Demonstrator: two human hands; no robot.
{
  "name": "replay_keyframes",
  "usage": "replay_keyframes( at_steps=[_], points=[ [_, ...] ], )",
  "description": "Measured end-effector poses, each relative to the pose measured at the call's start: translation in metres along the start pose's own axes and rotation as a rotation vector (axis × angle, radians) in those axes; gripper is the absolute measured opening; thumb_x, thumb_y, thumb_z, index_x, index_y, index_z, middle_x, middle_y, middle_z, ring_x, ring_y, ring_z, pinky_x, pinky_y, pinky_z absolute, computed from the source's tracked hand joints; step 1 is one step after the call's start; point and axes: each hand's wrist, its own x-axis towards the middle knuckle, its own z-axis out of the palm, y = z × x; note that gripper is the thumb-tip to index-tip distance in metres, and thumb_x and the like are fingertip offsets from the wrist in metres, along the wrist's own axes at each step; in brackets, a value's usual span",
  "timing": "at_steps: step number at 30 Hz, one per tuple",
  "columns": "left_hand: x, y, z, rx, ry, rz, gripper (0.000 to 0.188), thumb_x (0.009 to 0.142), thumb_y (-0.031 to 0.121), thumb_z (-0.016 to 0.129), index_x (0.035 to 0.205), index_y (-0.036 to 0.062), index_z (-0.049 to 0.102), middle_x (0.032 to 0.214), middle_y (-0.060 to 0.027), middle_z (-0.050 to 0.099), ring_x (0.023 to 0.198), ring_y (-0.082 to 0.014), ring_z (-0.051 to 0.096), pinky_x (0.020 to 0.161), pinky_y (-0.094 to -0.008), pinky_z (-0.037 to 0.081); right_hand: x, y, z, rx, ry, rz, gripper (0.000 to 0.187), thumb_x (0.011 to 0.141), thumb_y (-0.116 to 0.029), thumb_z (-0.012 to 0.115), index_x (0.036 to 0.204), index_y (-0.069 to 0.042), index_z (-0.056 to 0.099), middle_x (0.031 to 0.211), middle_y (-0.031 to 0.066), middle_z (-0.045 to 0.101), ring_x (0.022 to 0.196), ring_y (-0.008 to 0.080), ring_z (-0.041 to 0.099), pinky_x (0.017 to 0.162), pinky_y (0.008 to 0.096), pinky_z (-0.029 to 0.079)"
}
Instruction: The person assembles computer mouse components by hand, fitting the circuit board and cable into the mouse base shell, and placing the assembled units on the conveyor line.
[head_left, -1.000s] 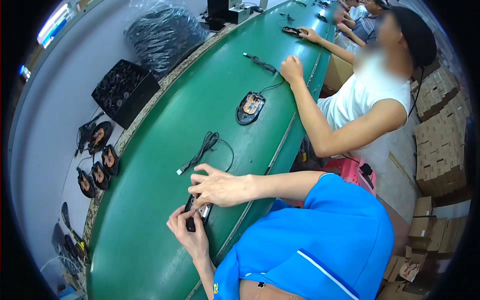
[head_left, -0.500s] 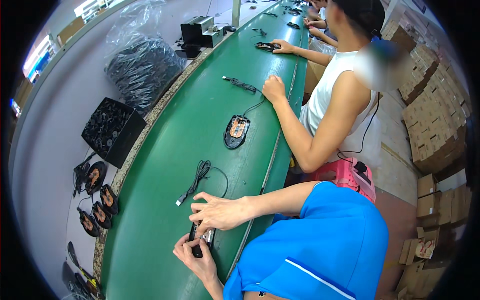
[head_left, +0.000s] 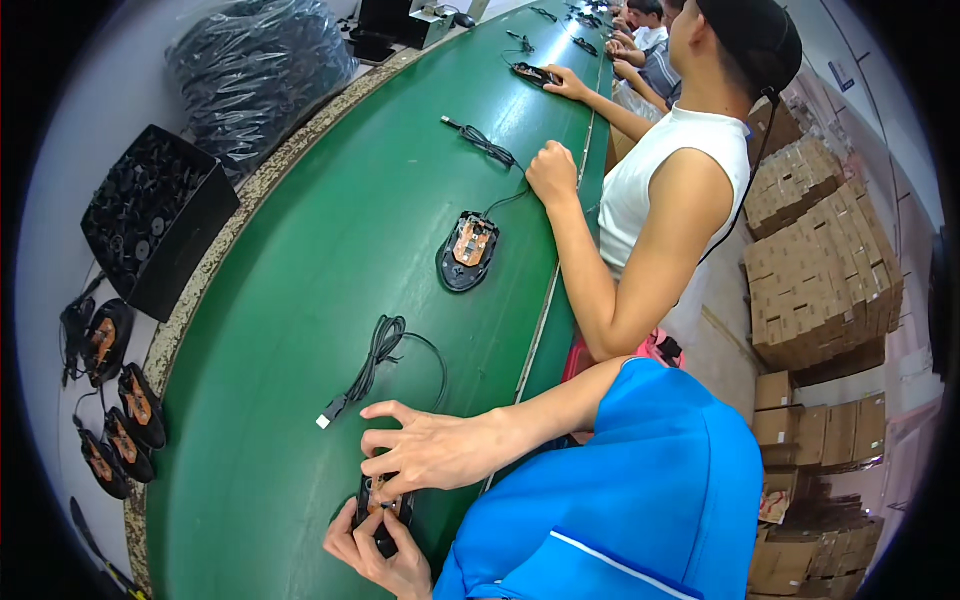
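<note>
Opened black mouse [head_left: 403, 509] on green conveyor belt [head_left: 265, 400], partly hidden by both hands. Left hand [head_left: 378, 556] pinches its near end; right hand [head_left: 440, 452] half spread, fingertips inside, any grip hidden. Coiled cable [head_left: 377, 355] just beyond, second opened mouse [head_left: 468, 252] farther up, co-worker's forearm [head_left: 580, 262] at belt edge; black parts box [head_left: 192, 245] left.

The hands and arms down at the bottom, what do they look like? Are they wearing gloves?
No gloves! The right hand and the left hand are bare, and no rings or watch show. The right arm has a short, bright blue sleeve and is bare below it. The blue shirt has a thin white stripe.
</note>
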Motion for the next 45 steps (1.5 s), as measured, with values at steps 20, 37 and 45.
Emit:
replay_keyframes(
  at_steps=[20,37,45],
  points=[
    [-0.074,-0.022,-0.011,0.030,0.202,-0.009,0.017,0.071,-0.001,0.072,0.084,0.0041,0.063,0.110,-0.0116,0.062,0.096,-0.0286,0.052,0.087,-0.0385,0.043,-0.003,-0.058,0.020,0.084,-0.160,0.179,0.067,0.082,-0.010,0.070,0.145,-0.022,0.051,0.105,-0.0045,0.066,0.114,0.0195,0.052,0.114,0.0519,0.022],
    [-0.079,-0.017,-0.009,-0.048,0.151,0.017,0.022,0.077,0.009,0.076,0.098,0.0059,0.071,0.114,-0.0101,0.058,0.101,-0.0241,0.048,0.090,-0.0363,0.040,-0.012,-0.064,0.016,0.051,-0.100,0.115,0.069,0.078,-0.021,0.079,0.142,-0.020,0.055,0.105,-0.0044,0.073,0.110,0.0169,0.051,0.117,0.0492,0.020],
    [-0.076,-0.027,-0.006,-0.052,0.084,0.035,0.033,0.078,0.011,0.079,0.110,0.0088,0.074,0.114,-0.0094,0.057,0.100,-0.0237,0.048,0.088,-0.0350,0.040,-0.014,-0.055,0.015,0.058,-0.116,0.130,0.067,0.078,-0.025,0.080,0.141,-0.020,0.057,0.106,-0.0049,0.073,0.109,0.0160,0.051,0.117,0.0475,0.021]
  ],
)
